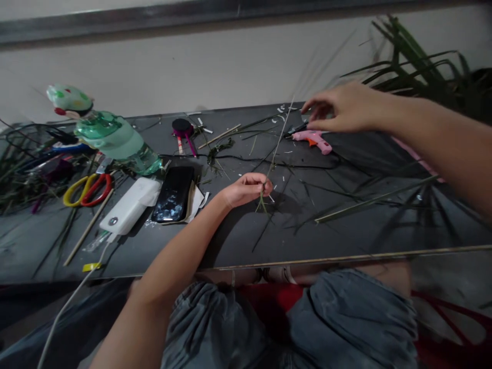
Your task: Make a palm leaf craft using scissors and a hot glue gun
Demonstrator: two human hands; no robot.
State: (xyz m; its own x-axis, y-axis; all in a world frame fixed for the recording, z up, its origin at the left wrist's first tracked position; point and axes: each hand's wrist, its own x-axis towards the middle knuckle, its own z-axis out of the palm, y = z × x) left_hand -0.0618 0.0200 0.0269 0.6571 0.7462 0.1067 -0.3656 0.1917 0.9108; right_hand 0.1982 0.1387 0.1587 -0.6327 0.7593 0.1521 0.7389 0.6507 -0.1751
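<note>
My left hand [249, 188] is closed in a pinch on a small green leaf piece [262, 200]. Its frayed ends hang below the fingers, and a long thin stem [282, 128] rises from it toward the upper right. Over the back of the table, my right hand [326, 108] is half curled, with thumb and fingers apart and nothing visible between them. Just below it lie a pink glue gun [313, 139] with an orange trigger and a small black tool [295, 130], partly hidden by the fingers.
Left on the dark table [215, 241] are a green bottle [115, 138], scissors [102, 189], a white power bank [130, 207] and a phone [173, 193]. A black cable [238, 158] crosses the middle. Long leaves [415, 61] stand at the right, against the wall.
</note>
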